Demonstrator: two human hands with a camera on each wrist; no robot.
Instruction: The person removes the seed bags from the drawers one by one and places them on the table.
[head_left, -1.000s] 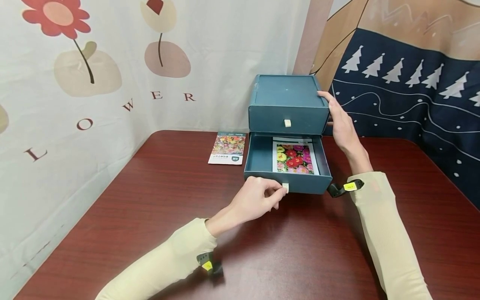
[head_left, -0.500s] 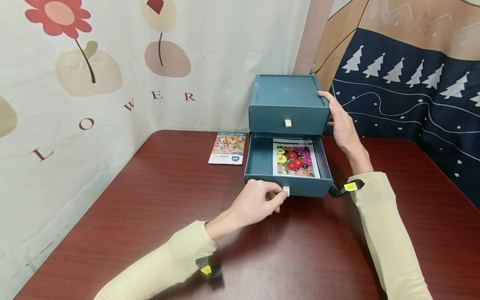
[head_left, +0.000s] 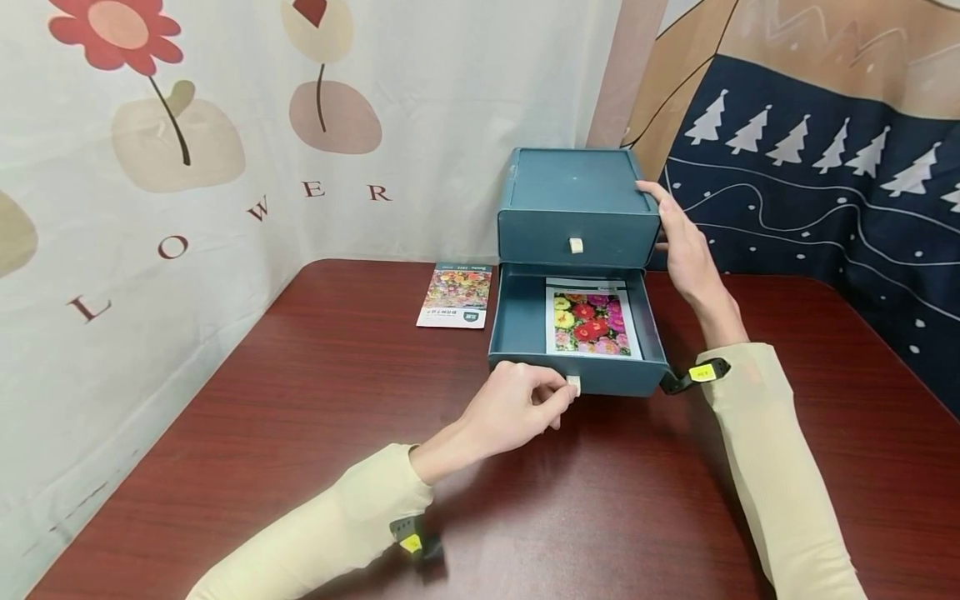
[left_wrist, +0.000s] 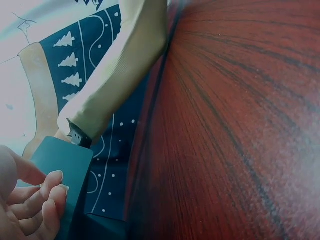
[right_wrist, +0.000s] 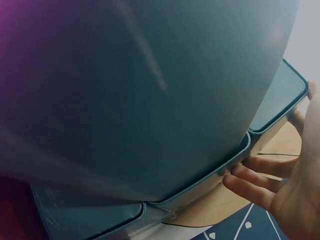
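A blue two-drawer box [head_left: 577, 182] stands at the back of the table, its upper drawer closed and its lower drawer [head_left: 517, 321] pulled out. My left hand [head_left: 517, 406] pinches the small white knob [head_left: 573, 384] of that lower drawer between thumb and fingers. My right hand [head_left: 688, 254] rests against the box's right side, with a fingertip on the top edge; the right wrist view shows its fingers [right_wrist: 255, 182] extended along the side wall. Inside the lower drawer lies a seed packet [head_left: 592, 321] printed with red, yellow and pink flowers.
Left of the box, another flower-printed packet [head_left: 453, 296] lies flat on the dark red wooden table [head_left: 300, 400]. A white curtain [head_left: 465, 125] with flower prints hangs behind and left. A navy cloth [head_left: 817, 192] with white trees hangs behind on the right.
The lower drawer has slid slightly farther out toward me, with my left hand moving along on its knob. My right hand has stayed against the box.
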